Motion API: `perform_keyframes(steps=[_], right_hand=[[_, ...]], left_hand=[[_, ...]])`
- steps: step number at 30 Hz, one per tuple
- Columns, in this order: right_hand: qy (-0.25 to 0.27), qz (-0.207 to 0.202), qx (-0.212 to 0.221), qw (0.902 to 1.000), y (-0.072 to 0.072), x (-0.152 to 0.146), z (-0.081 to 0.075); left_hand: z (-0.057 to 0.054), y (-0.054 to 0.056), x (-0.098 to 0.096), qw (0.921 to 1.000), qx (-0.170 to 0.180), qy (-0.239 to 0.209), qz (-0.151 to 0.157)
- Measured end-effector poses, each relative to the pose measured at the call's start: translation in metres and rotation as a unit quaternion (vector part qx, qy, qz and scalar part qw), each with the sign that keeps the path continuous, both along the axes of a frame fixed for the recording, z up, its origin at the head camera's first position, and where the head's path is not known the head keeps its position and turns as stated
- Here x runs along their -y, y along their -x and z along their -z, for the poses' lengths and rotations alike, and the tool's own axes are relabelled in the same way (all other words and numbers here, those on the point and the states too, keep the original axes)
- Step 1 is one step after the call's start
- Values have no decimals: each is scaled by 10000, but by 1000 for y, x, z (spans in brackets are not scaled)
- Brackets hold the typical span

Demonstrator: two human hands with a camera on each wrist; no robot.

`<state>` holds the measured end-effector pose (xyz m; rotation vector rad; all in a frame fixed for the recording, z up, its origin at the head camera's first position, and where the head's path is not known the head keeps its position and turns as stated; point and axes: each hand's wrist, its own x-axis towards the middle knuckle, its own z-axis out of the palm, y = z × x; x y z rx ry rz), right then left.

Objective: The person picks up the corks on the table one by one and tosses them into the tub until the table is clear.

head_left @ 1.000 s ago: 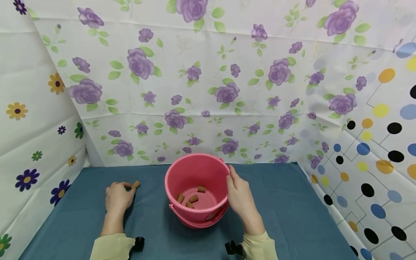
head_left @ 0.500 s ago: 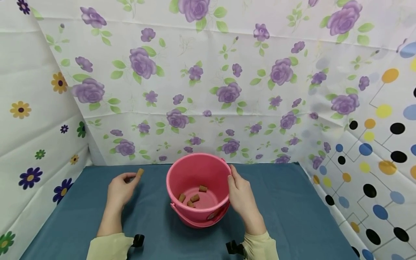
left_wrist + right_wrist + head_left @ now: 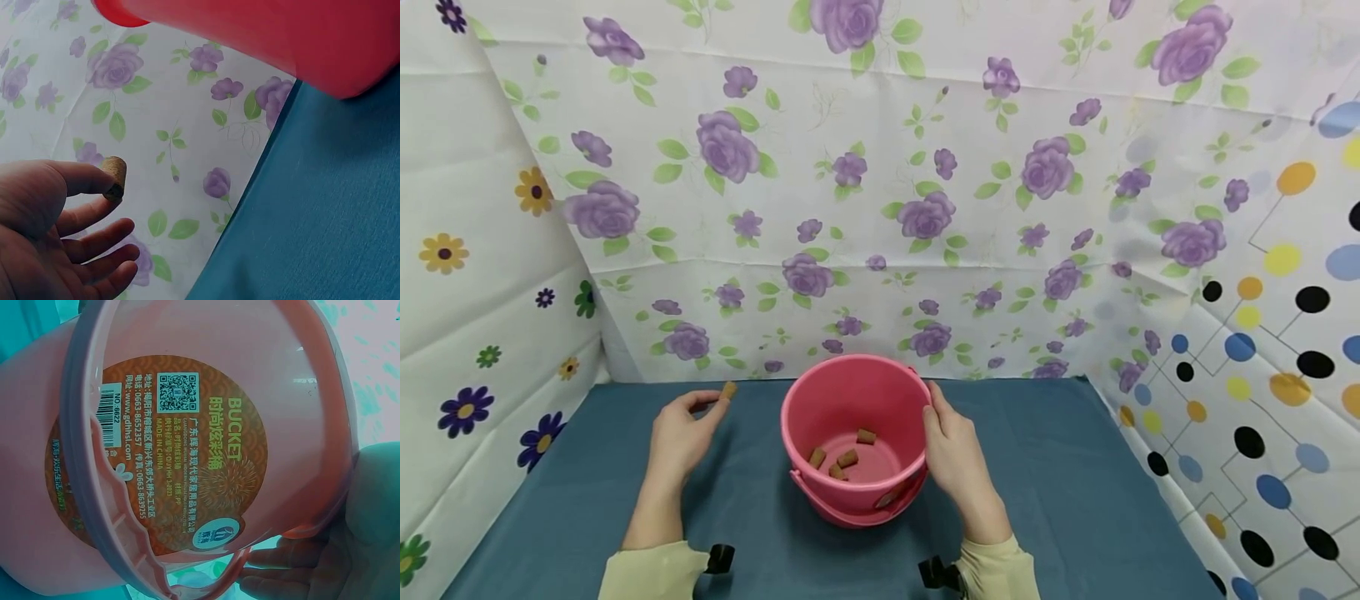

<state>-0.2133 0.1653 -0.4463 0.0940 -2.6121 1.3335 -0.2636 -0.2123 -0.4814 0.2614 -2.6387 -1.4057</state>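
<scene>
A pink bucket [image 3: 857, 500] stands on the blue cloth with its handle folded down in front. Several brown corks lie on its floor, one cork [image 3: 866, 436] toward the back. To the left of the bucket, my left hand [image 3: 679, 437] pinches another cork [image 3: 114, 178] between thumb and index finger, the other fingers loosely bent. That cork is raised above the cloth. On the bucket's right side, my right hand [image 3: 955, 450] grips the rim, thumb on the outside near the top. A printed round label [image 3: 162, 456] shows on the bucket wall in the right wrist view.
Blue cloth [image 3: 1060, 500] covers the table. Behind it hangs a white sheet with purple flowers [image 3: 850, 317], and patterned sheets rise at the left and right sides. Each sleeve cuff has a black strap device near it, such as the left strap [image 3: 720, 558].
My left hand has lifted the cork off the cloth and shifted slightly away from me and to the right. The right hand and the bucket have stayed in place.
</scene>
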Motion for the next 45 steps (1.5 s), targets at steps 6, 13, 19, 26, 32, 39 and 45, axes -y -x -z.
perform_keyframes(steps=[6,13,19,26,32,39,45], right_hand=[[-19,-22,2,10000,0,1,0],[-15,-12,0,10000,0,1,0],[-21,-1,-10,10000,-1,1,0],[-14,-19,1,10000,-1,1,1],[-17,-33,-24,10000,-1,1,1],[-12,-11,-17,10000,0,0,0],[-20,-9,-17,10000,-1,0,2]], left_hand=[[-3,-2,-2,9999,-63,57,117],[-5,-4,-3,9999,-55,48,93],[-10,-6,-6,9997,-155,131,151],[-17,-11,-11,9994,-231,237,129],[-24,-14,-17,9977,-554,338,174],[-31,-16,-24,9953,-798,451,299],[-33,-19,-26,9959,-768,329,338]])
